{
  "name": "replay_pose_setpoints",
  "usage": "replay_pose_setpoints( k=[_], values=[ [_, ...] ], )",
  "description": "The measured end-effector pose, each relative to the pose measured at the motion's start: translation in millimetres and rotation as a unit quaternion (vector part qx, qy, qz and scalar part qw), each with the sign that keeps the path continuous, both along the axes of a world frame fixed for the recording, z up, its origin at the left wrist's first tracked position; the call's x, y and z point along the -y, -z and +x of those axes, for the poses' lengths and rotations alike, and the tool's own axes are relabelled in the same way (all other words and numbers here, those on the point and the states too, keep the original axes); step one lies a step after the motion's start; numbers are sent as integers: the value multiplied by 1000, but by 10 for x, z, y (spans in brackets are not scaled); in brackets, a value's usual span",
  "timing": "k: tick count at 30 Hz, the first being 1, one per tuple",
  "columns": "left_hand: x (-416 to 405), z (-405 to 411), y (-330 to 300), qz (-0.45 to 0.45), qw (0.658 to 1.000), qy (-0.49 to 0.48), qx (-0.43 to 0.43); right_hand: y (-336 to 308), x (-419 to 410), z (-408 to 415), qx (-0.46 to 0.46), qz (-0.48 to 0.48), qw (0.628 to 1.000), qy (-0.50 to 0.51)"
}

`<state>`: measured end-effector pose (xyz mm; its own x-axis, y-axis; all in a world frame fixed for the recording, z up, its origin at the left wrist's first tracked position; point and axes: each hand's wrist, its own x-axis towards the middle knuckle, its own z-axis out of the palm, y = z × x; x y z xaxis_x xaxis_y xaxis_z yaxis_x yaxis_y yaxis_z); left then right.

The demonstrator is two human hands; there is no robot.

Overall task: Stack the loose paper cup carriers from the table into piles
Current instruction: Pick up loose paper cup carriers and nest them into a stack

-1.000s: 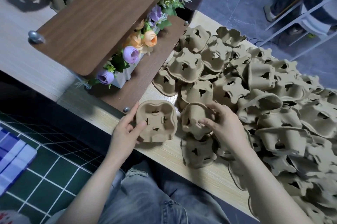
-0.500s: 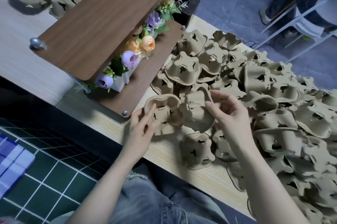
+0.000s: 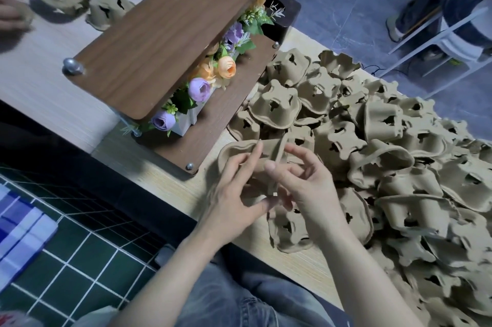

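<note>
The left hand [image 3: 234,191] is gripping one pulp cup carrier [image 3: 239,151] while the right hand [image 3: 300,188] is pinching another. Both are probably being lined up for nesting, beside the loose heap [image 3: 399,167] on the desk [image 3: 165,183].

Light wood table [image 3: 298,265]: carrier heap [image 3: 399,167], wooden flower shelf [image 3: 213,124].

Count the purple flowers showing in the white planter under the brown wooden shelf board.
3: one purple rose at the near end, a second purple rose behind it beside an orange rose, and a paler purple cluster toward the far end. The board may hide more.
</note>
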<state>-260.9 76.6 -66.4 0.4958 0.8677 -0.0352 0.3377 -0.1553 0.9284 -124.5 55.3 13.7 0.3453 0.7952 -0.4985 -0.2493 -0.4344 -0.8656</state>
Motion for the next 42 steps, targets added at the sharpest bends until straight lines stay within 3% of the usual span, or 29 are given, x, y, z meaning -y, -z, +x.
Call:
replay_pose_setpoints(
  k=[5, 7, 9, 11, 15, 19, 23, 31, 36, 42],
  values=[
    [-60, -58, 51, -147, 978, -56, 140, -2, -5, -35, 9, 17, 1000, -19],
    [-102, -113, 49, -224, 950, -90, 199, 68, 11, 51, 106, 37, 994, 2],
    [-146, -177, 49, -274, 924, -132, 232, 186, 41, 193, 261, 28, 965, -18],
    [-187, -231, 56, -296, 911, -162, 235, 254, 62, 267, 307, -15, 949, -67],
    [-232, -248, 54, -284, 921, -171, 203, 351, 62, 226, 149, -18, 985, -80],
    [-241, -280, 71, -238, 944, -179, 140, 509, 41, 215, 120, -22, 991, -60],
    [-203, -315, 189, -145, 968, -204, -20, 620, 14, 259, 117, -31, 992, -47],
    [-160, -257, 322, -164, 959, -229, -44, 818, 78, 333, 139, -34, 989, -44],
    [-178, -244, 390, -181, 959, -214, -43, 872, 69, 381, 214, -37, 975, -44],
    [-176, -245, 441, -265, 949, -165, -38, 818, 27, 613, 446, -56, 891, -62]
  ],
)
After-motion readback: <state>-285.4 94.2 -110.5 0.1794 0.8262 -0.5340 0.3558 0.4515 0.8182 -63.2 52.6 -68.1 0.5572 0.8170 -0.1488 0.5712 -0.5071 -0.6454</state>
